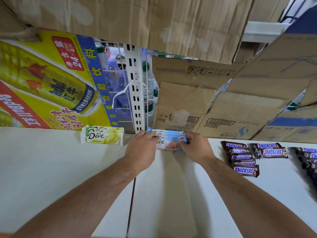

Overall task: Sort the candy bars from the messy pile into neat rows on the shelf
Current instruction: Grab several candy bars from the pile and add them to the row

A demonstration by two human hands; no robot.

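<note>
Blue Dove stack (pixel 169 136): several blue-edged bars overlapped, lying flat at the far edge of the white shelf (pixel 51 169), about mid-scene. The nearest bar is white/pink, with "Dove" partly covered.
Left grip (pixel 142 148) (bare hand): fingers curled over the stack's left end. Right grip (pixel 195 146): fingers and thumb pinch the right end. Both are clamped on the same stack.
Yellow Dove bars (pixel 103 135) sit just left of it, stacked, apart from the blue ones. "Dove" is clear; the small print isn't legible.
To the right, well apart, is a Snickers row (pixel 241 158) running far to near, the bars overlapping, with "SNICKERS" in blue on brown. A Snickers pair (pixel 269 150) lies beside it. More Snickers (pixel 307 157) at the right edge are blurred.
A white slotted post (pixel 135 93) stands right behind the blue stack.
Far left is a yellow Red Bull carton (pixel 42 83), turned sideways; it reads "24", "250" and "红牛".
Far right are cardboard boxes (pixel 197 100) with "300ml" upside down and barcodes.
Bottles (pixel 115 78) show behind wire mesh between the carton and the boxes.
</note>
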